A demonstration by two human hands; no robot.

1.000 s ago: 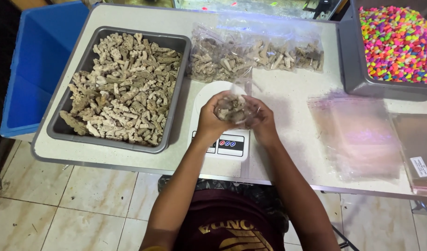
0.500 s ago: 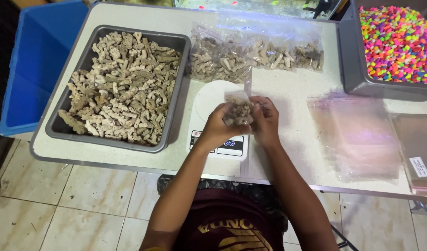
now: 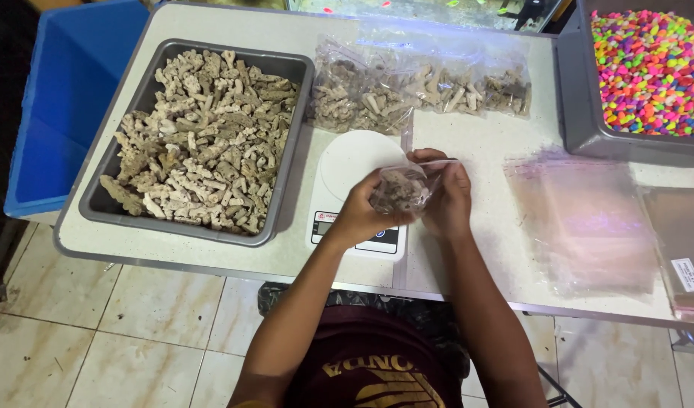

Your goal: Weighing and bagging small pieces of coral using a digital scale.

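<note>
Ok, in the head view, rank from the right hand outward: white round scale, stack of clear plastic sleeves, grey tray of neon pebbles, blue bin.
From the right hand:
1. White round scale, just to its left.
2. Stack of clear plastic sleeves, to the right.
3. Grey tray of neon pebbles, upper right corner.
4. Blue plastic bin, far left, off the table.

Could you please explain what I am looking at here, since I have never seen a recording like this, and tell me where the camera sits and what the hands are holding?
There is no machine: the camera is worn on a person's head and looks down at their own two bare hands. The left hand and right hand together hold a small clear bag of pale coral-like rubble pieces, just above a white kitchen scale. On the speckled table lie a grey tray heaped with the same rubble, several filled bags behind the scale, a stack of empty clear bags to the right, and a grey bin of bright coloured pebbles. A blue tub stands at the far left.
</note>
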